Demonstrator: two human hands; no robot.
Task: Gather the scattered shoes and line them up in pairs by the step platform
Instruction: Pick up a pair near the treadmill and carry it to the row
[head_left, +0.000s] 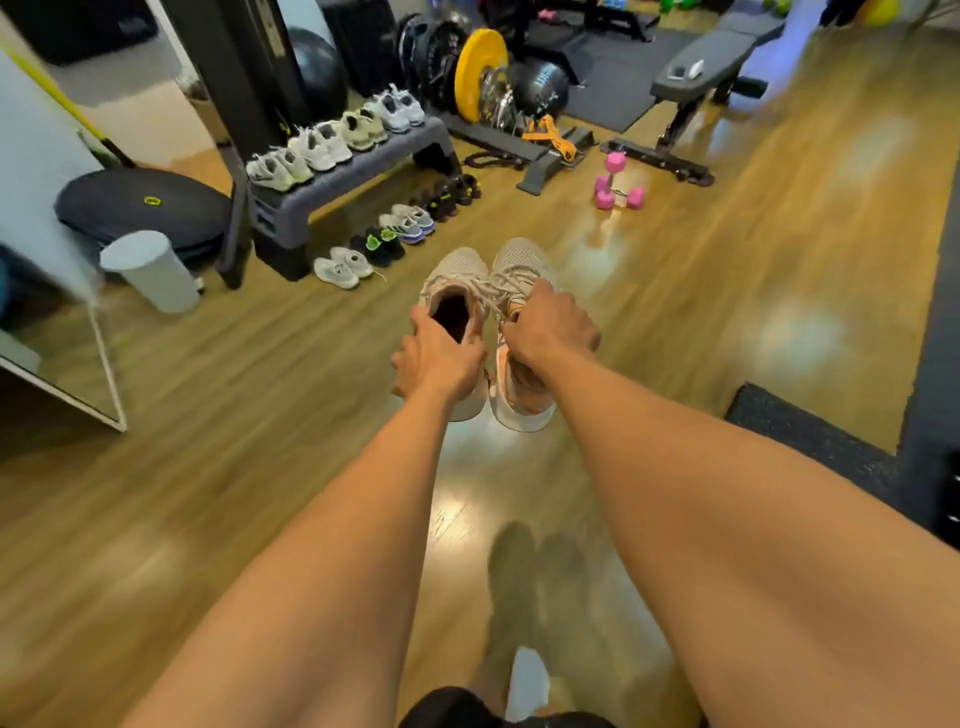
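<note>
I carry a pair of beige sneakers above the wooden floor, toes pointing away. My left hand (439, 361) grips the left beige sneaker (457, 270) at its heel collar. My right hand (550, 327) grips the right beige sneaker (519, 260) around its laces and tongue. The grey step platform (363, 166) stands ahead at the left with several pale sneakers (332, 145) lined up on top. On the floor beside it runs a row of paired shoes: light grey sneakers (343, 265), black shoes with green (379, 244), grey and blue sneakers (408, 221), dark shoes (447, 197).
A white bin (153, 270) and a black balance trainer (140, 202) sit left of the platform. A leaning mirror (67, 374) is at far left. Pink dumbbells (615, 182), a plate rack with a yellow plate (478, 73) and a bench (696, 78) stand ahead. A black mat (810, 436) lies right.
</note>
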